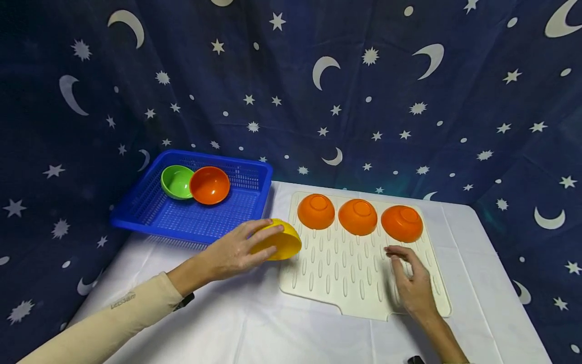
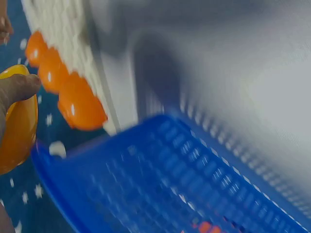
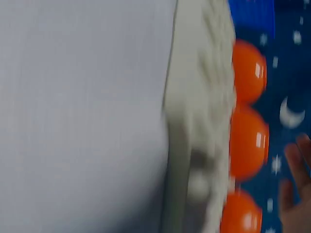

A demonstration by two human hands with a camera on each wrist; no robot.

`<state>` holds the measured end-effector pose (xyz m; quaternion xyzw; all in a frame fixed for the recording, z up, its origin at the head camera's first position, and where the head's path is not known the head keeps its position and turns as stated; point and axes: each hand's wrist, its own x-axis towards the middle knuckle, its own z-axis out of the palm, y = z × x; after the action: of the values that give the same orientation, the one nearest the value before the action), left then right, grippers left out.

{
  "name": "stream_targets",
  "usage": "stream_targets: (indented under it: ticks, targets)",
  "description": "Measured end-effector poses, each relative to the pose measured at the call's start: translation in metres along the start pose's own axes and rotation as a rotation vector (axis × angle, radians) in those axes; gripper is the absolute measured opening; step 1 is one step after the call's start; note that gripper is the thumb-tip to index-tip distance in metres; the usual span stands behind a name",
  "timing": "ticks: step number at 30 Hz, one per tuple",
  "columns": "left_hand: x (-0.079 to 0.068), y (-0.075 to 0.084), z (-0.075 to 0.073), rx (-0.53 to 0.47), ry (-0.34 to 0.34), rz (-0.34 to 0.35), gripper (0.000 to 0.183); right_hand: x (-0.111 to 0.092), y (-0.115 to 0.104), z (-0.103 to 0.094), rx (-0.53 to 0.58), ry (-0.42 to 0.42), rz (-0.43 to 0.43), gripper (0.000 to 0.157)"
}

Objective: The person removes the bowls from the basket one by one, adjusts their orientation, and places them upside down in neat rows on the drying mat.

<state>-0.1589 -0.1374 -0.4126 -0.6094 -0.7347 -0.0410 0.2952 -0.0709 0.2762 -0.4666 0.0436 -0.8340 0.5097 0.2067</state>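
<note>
My left hand point(image 1: 243, 251) grips a yellow bowl point(image 1: 287, 243), tilted, over the left edge of a cream drying mat point(image 1: 336, 273). In the left wrist view the thumb lies across the yellow bowl point(image 2: 22, 126). Over the mat's right part hovers my right hand point(image 1: 411, 283), fingers loosely bent and holding nothing. Along the mat's far edge three orange bowls sit upside down: a left one point(image 1: 316, 212), a middle one point(image 1: 357, 217) and a right one point(image 1: 402, 224), the last nearest my right hand.
A blue plastic basket point(image 1: 191, 233) stands at the back left. Inside it, a green bowl point(image 1: 175, 182) and a red-orange bowl point(image 1: 210, 186) lean together. White cloth point(image 1: 273, 323) covers the table, and a dark star-patterned curtain point(image 1: 291, 121) hangs behind.
</note>
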Motion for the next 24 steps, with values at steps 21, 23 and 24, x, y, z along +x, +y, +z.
stream_targets:
  ticks: [21, 23, 24]
  targets:
    - [0.022, 0.043, 0.034, 0.09, -0.127, 0.239, 0.042, -0.016, -0.049, 0.113, 0.901, -0.788, 0.583, 0.07]
    - [0.022, 0.042, 0.034, 0.081, -0.125, 0.244, 0.058, -0.015, -0.05, 0.111, 0.904, -0.768, 0.554, 0.068]
    - [0.022, 0.041, 0.035, 0.07, -0.123, 0.244, 0.065, -0.014, -0.051, 0.111, 0.902, -0.751, 0.54, 0.068]
